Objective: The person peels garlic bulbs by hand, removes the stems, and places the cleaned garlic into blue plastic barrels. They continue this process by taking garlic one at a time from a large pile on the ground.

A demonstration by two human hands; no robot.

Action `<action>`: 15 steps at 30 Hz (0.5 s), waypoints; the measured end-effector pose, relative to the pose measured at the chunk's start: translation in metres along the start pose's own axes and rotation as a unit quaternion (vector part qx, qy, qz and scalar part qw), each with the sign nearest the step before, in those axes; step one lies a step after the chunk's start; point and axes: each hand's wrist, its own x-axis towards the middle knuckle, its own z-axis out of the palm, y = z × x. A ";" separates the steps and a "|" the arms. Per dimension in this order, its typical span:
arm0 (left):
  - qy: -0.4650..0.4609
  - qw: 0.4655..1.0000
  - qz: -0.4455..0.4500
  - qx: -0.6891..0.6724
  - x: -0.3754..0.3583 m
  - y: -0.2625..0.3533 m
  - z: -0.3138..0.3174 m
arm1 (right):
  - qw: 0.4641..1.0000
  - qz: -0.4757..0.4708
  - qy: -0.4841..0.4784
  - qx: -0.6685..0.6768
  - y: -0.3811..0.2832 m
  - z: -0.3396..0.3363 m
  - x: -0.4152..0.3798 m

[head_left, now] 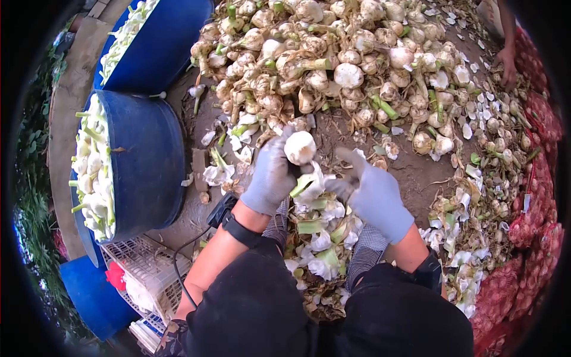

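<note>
– What is seen?
– A garlic heap is spread ahead; at left, a blue drum is filled with white garlic.
– And nearer?
– Garlic skins are piled.
– The hands?
– The gloved right hand is held with fingers apart; by the gloved left hand, between heap and skins, a garlic bulb is clamped

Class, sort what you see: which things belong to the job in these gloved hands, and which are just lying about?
Seemingly in the job:
left hand, holding a garlic bulb
right hand, open beside it
heap of dirt-stained bulbs
blue tub of white garlic

Apparently just lying about:
plastic crate
red mesh sacks
strewn husks
</note>
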 end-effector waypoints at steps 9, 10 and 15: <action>0.181 0.952 0.089 0.232 0.004 -0.024 0.010 | 0.943 0.007 -0.057 0.328 0.013 0.028 0.019; 0.167 0.946 0.109 0.256 0.001 -0.027 0.010 | 0.968 -0.049 0.055 0.241 0.024 0.034 0.022; 0.169 0.971 0.079 0.148 0.003 -0.022 0.028 | 0.937 0.057 -0.104 0.330 0.007 0.030 0.025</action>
